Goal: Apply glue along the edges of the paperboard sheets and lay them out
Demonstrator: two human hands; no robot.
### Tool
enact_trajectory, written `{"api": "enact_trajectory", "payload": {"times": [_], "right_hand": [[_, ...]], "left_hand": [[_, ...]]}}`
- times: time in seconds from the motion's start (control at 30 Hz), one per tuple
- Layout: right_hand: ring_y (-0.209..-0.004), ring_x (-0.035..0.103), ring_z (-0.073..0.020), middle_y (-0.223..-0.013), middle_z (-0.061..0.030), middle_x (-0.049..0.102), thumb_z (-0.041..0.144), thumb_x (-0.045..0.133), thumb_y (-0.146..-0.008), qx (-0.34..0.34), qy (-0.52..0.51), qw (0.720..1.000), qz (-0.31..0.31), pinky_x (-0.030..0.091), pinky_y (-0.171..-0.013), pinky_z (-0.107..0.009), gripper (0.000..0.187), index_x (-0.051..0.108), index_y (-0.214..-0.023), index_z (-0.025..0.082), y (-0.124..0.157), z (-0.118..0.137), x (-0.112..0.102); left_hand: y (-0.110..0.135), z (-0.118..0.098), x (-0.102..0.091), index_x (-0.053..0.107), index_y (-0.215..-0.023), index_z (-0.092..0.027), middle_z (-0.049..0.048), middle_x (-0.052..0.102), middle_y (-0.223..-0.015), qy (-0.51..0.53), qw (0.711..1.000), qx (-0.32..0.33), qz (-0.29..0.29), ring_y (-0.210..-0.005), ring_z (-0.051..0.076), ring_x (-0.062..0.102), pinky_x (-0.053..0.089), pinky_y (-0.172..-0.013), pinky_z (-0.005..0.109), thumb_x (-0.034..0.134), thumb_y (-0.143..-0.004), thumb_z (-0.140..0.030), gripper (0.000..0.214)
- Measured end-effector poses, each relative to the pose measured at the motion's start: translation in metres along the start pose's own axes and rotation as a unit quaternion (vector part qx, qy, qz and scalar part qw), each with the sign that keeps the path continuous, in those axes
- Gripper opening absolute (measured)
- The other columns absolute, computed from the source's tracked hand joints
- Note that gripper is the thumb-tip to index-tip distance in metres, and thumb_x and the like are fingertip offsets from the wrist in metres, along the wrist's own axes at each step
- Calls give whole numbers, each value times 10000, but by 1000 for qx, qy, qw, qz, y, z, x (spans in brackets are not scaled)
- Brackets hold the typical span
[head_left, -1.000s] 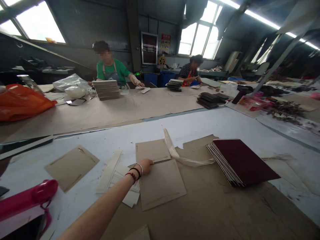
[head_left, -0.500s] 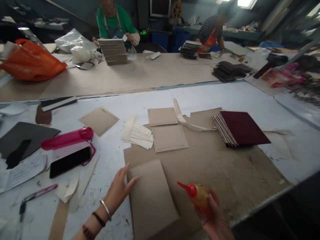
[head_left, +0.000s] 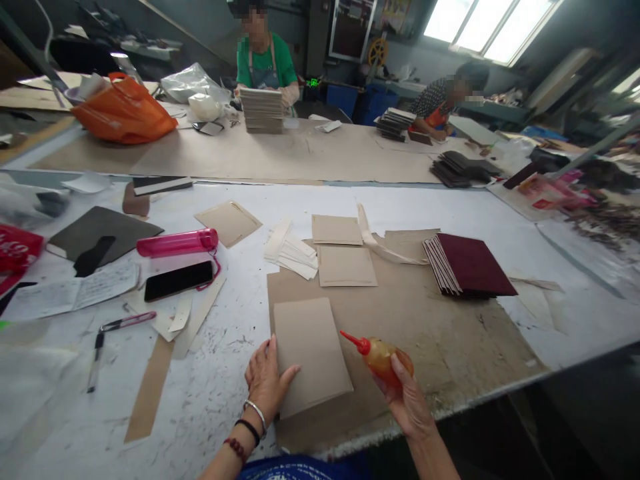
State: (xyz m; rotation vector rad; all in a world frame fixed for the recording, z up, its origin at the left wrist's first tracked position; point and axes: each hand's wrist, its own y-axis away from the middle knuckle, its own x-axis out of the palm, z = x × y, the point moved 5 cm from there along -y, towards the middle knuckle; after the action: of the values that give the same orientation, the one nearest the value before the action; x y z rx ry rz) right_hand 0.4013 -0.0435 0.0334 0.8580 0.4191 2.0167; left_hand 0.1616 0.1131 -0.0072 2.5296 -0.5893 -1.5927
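My left hand (head_left: 265, 381) lies flat, fingers spread, on the near left corner of a tan cardboard sheet (head_left: 310, 353) that rests on a big brown paper mat (head_left: 425, 333). My right hand (head_left: 407, 400) is closed around a yellow glue bottle (head_left: 383, 357) with a red nozzle pointing left toward the sheet's right edge. Beyond lie two more tan boards (head_left: 345, 265), a pile of white paper strips (head_left: 293, 252) and a stack of maroon covers (head_left: 470, 265).
A pink bottle (head_left: 177, 243), a black phone (head_left: 179, 281), papers and a pen lie on the left of the white table (head_left: 240, 333). Across it two people work at stacks of boards (head_left: 261, 110). An orange bag (head_left: 123, 113) sits far left.
The view has tilted down and shifted. My left hand came back from the far boards and now presses a tan sheet near me. My right hand with the glue bottle has come into view.
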Motion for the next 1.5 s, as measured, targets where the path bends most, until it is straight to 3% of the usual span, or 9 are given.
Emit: {"api": "enact_trajectory", "payload": {"times": [0.2,0.33,0.63,0.73,0.93,1.13,1.5], "right_hand": [[-904,626,-211,-989,6,655,325,844,-622,-104,103,989,6,560,-689,-318,509,553,-1028,232,-30,24,15],[-901,610,-222,-1033,-26,603,288,807,-676,-154,170,973,13,552,-711,-374,531,497,-1100,218,-59,35,29],[-953,557,-235,-1073,-44,546,331,795,-678,-252,326,908,75,454,-866,-444,582,478,-1148,202,-107,53,58],[-942,556,-233,-1063,-43,541,377,797,-658,-260,365,889,91,441,-879,-435,608,473,-1143,204,-108,58,65],[-897,567,-232,-1035,-28,533,456,775,-631,-248,416,869,105,467,-831,-374,626,462,-1129,245,-99,66,67],[-899,573,-251,-1027,-39,537,487,751,-625,-232,443,859,112,478,-826,-406,634,453,-1124,236,-83,67,57],[-894,579,-249,-1039,-37,545,481,727,-656,-220,468,849,111,488,-798,-408,592,461,-1130,244,-55,59,34]], "left_hand": [[1,3,7,409,-1307,-46,199,549,-1152,44,998,-15,-30,-1074,346,501,397,-946,488,574,-743,-339,656],[1,3,11,430,-1254,4,189,571,-1064,76,996,-13,-45,-1018,325,529,408,-958,455,579,-716,-330,650],[5,10,21,427,-1244,-90,145,569,-1070,104,991,-33,-83,-1032,324,539,430,-953,476,571,-703,-326,608],[5,11,23,436,-1238,-125,122,570,-1053,104,990,-42,-87,-1018,317,546,431,-954,480,576,-697,-328,595],[5,9,22,437,-1247,-47,167,565,-1091,112,989,-46,-81,-1046,328,533,403,-986,473,567,-691,-331,638],[4,10,23,446,-1235,-100,130,568,-1045,118,988,-47,-90,-1030,322,540,415,-966,484,578,-677,-334,619],[2,7,19,425,-1256,-49,166,565,-1068,116,990,-41,-68,-1044,330,540,429,-948,460,600,-677,-352,676]]}}
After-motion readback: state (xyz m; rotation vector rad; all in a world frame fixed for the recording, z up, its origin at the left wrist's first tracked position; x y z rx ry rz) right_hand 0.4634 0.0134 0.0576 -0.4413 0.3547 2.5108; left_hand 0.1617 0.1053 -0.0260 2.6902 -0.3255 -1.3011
